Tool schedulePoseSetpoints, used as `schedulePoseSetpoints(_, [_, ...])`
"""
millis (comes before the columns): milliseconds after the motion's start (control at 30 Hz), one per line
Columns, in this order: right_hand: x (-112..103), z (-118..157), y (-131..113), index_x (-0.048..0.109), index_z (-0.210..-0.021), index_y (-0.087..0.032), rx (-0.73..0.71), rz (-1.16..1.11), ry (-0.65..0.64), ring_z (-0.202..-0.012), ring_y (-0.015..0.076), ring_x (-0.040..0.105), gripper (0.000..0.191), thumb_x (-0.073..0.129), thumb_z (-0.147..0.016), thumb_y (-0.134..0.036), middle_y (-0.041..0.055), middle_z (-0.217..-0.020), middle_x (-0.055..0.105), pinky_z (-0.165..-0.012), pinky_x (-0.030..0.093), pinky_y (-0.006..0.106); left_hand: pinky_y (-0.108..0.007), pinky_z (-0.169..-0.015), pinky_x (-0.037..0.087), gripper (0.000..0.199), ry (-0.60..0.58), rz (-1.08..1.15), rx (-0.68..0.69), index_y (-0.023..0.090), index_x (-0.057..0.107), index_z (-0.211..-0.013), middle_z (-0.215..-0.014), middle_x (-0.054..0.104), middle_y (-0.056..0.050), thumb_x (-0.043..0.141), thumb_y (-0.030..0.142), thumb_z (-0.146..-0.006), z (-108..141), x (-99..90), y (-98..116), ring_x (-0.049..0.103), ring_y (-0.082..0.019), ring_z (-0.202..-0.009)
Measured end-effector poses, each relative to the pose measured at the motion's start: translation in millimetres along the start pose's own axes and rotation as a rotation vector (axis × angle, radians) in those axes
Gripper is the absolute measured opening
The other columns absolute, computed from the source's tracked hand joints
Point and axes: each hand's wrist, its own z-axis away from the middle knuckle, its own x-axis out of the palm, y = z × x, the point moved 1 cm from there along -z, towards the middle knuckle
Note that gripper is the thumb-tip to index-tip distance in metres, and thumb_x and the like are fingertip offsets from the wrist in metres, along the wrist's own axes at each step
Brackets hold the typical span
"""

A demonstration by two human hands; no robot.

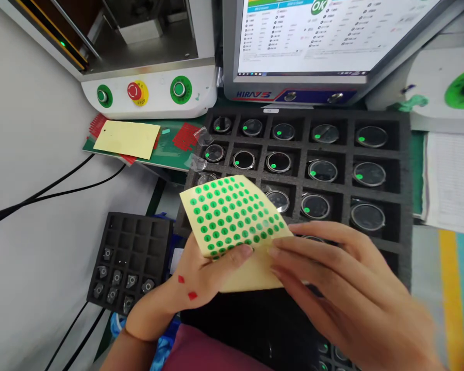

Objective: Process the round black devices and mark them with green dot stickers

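My left hand is closed on a pale yellow sheet of round green stickers, its thumb lying over the front. Stickers fill the upper part of the sheet in rows, while the lower strip is bare backing. At the sheet's right edge, the fingertips of my right hand are pinched together and touch the backing. Whether a single sticker is between them I cannot tell. Two small red diamond-shaped marks sit on my left wrist. Behind the sheet lies a black foam tray of round watch-like parts, most with a green dot.
A smaller black tray with small parts stands left. A yellow card and red sticker pieces lie on a green ledge. Beyond are a machine panel with a red stop button and a monitor. Black cables run left.
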Motion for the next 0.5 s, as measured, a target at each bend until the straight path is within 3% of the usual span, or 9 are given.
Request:
schedulePoseSetpoints(200, [8, 9, -1, 0.069, -0.105, -0.025, 0.081, -0.005, 0.014, -0.098, 0.0229, 0.068, 0.02, 0.06, -0.093, -0.012, 0.0008, -0.097, 0.074, -0.096, 0.05, 0.047, -0.026, -0.105, 0.048, 0.027, -0.204, -0.19, 0.153, 0.029, 0.07, -0.119, -0.124, 0.071, 0.0, 0.053, 0.027, -0.098, 2, 10.9, 5, 0.066, -0.015, -0.114])
schedulePoseSetpoints(333, [11, 15, -10, 0.069, -0.103, -0.026, 0.134, -0.023, 0.111, -0.091, 0.019, 0.07, 0.021, 0.055, -0.095, -0.012, -0.0005, -0.093, 0.074, -0.106, 0.044, 0.048, -0.033, -0.107, 0.047, 0.032, -0.248, -0.361, 0.199, 0.02, 0.07, -0.116, -0.121, 0.072, -0.007, 0.043, 0.028, -0.101, 2, 14.2, 9, 0.066, -0.019, -0.114])
schedulePoseSetpoints(500, [10, 22, -14, 0.069, -0.098, -0.023, 0.141, -0.025, 0.111, -0.087, 0.0167, 0.071, 0.02, 0.053, -0.096, -0.011, -0.0007, -0.093, 0.075, -0.112, 0.04, 0.048, -0.036, -0.104, 0.049, 0.032, -0.278, -0.418, 0.217, 0.017, 0.069, -0.115, -0.117, 0.073, -0.009, 0.042, 0.026, -0.101, 2, 16.2, 12, 0.068, -0.021, -0.108])
